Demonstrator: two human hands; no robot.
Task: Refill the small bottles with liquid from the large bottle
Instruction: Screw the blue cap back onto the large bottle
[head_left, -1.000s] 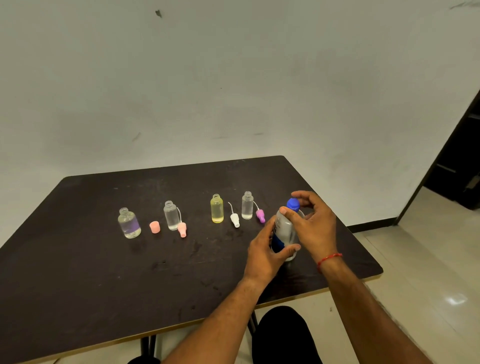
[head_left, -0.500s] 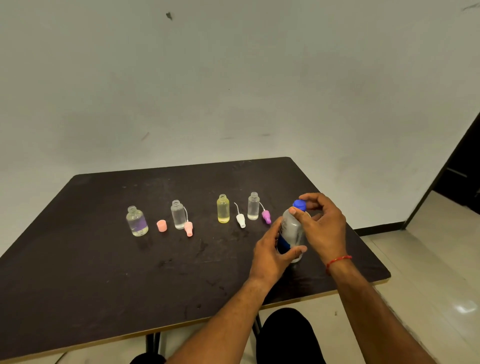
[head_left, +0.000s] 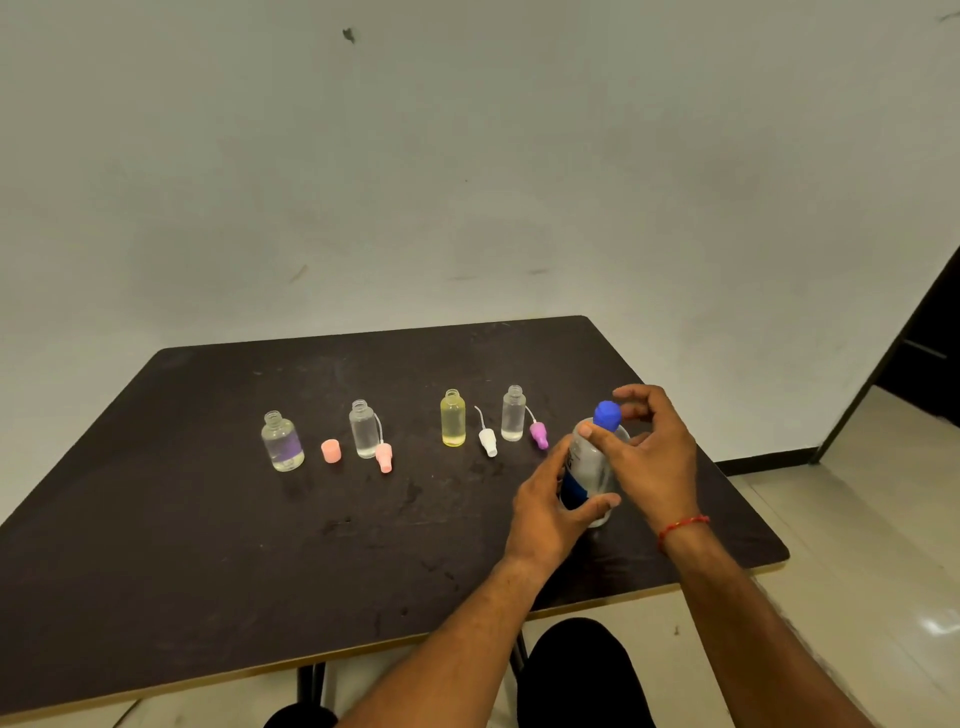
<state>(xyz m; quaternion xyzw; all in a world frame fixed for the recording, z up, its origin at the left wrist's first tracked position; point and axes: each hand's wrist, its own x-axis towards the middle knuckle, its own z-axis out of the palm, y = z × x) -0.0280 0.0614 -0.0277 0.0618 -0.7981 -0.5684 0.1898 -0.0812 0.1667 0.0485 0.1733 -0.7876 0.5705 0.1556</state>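
Note:
A large clear bottle (head_left: 589, 470) with a blue label and a blue cap (head_left: 607, 415) stands near the right side of the dark table (head_left: 208, 545). My left hand (head_left: 550, 512) wraps its lower body. My right hand (head_left: 649, 457) pinches the cap, thumb at its base and fingers curled behind it. Several small uncapped bottles stand in a row to the left: a squat one with a purple label (head_left: 283, 441), a clear one (head_left: 363, 430), a yellow one (head_left: 453, 419) and another clear one (head_left: 513, 414).
Loose caps lie beside the small bottles: a pink cap (head_left: 330, 450), a pink nozzle (head_left: 384, 457), a white nozzle (head_left: 487, 441) and a purple nozzle (head_left: 538, 435). The table's right edge is close to the large bottle. A dark doorway (head_left: 924, 353) opens at far right.
Both hands have stayed on the large bottle. My right fingers have shifted round the blue cap. The view has drifted slightly.

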